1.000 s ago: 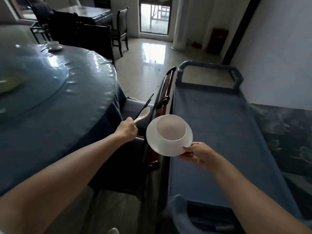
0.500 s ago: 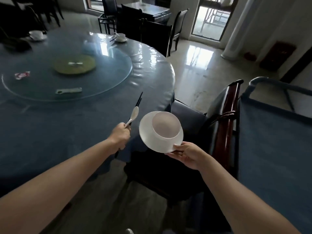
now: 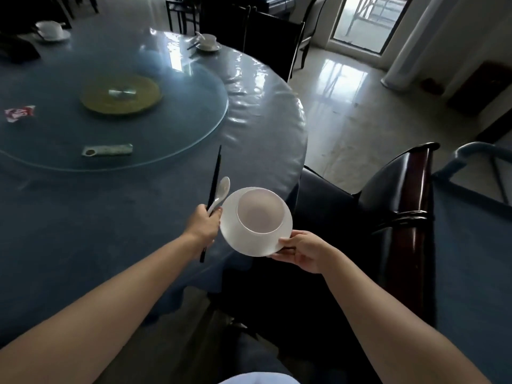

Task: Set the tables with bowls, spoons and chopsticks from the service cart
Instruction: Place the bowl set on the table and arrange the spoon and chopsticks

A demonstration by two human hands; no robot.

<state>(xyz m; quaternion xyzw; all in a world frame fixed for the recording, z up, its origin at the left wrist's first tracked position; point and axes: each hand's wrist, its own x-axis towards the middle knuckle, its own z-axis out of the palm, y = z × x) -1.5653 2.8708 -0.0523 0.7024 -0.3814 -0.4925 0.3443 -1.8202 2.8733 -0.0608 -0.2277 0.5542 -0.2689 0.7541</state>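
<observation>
My right hand pinches the near rim of a white saucer that carries a white bowl, held tilted above the near right edge of the round blue table. My left hand grips a white spoon and a pair of dark chopsticks together, their tips pointing away over the tablecloth. The blue service cart stands at the far right, mostly out of frame.
A glass turntable with a yellow centre disc covers the table's middle. Two set places sit on the far rim. A dark wooden chair stands between table and cart. More chairs and another table lie beyond.
The view has swung left from the cart to the table. Both hands have carried the bowl, spoon and chopsticks leftward until they are over the table's near right edge.
</observation>
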